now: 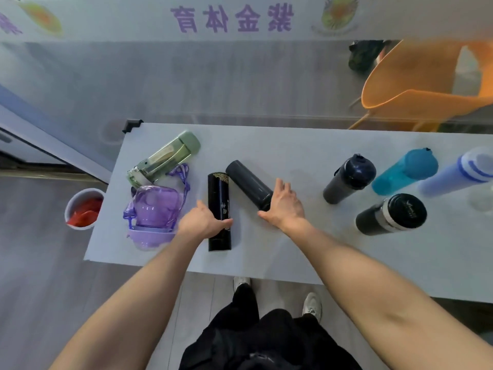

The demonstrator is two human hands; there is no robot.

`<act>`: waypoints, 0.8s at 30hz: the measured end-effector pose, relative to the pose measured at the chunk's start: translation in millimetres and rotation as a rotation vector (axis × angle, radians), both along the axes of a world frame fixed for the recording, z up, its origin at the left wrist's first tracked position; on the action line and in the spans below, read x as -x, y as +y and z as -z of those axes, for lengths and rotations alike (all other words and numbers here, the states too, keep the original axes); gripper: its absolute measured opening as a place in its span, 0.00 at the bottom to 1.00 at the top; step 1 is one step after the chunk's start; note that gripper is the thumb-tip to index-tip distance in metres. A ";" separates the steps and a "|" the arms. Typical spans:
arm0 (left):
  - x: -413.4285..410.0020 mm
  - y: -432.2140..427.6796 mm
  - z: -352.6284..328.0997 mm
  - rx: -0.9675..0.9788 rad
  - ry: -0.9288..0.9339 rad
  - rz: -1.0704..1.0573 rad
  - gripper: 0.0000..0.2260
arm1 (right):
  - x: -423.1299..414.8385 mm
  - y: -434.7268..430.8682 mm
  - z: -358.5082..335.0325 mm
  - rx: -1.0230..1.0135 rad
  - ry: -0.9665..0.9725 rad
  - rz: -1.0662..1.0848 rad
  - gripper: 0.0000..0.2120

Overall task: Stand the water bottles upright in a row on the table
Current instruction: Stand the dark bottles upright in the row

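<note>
Several bottles are on the white table (306, 145). Lying flat at the left are a green bottle (165, 158), a purple bottle (154, 209), a glossy black flask (219, 206) and a dark grey flask (246, 181). My left hand (202, 221) wraps the black flask's middle from the left. My right hand (282, 204) rests over the grey flask's near end. Standing upright at the right are a navy-capped grey bottle (346, 180), a teal bottle (402, 173), a lilac bottle (458, 173) and a black flask with a silver band (392, 214).
A white bin with red contents (84, 209) stands on the floor left of the table. An orange chair (416, 86) is behind the table at the right. A black clamp (132, 125) sits on the table's far left corner. My feet are under the near edge.
</note>
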State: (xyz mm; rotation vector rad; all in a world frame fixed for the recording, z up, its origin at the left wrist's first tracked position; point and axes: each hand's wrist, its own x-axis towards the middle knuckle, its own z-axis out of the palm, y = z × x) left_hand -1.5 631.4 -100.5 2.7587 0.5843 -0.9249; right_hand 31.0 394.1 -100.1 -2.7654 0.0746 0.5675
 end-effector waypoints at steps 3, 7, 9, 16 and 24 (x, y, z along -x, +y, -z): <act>5.7 4.3 15.5 0.057 0.130 0.018 0.58 | -4.4 8.9 14.3 -0.010 0.016 0.013 0.37; 5.3 7.7 26.1 0.101 0.153 0.039 0.55 | 10.7 12.5 12.1 -0.047 -0.018 0.077 0.36; 5.8 7.2 25.5 0.135 0.151 0.021 0.53 | 20.1 9.8 0.6 -0.107 -0.076 0.143 0.37; 7.9 8.5 12.1 0.257 0.159 -0.019 0.52 | 20.1 -1.1 -52.5 -0.223 -0.461 0.208 0.38; 13.1 19.5 -0.3 0.197 0.033 -0.032 0.42 | -6.9 -10.9 -66.0 -0.126 -0.448 0.024 0.36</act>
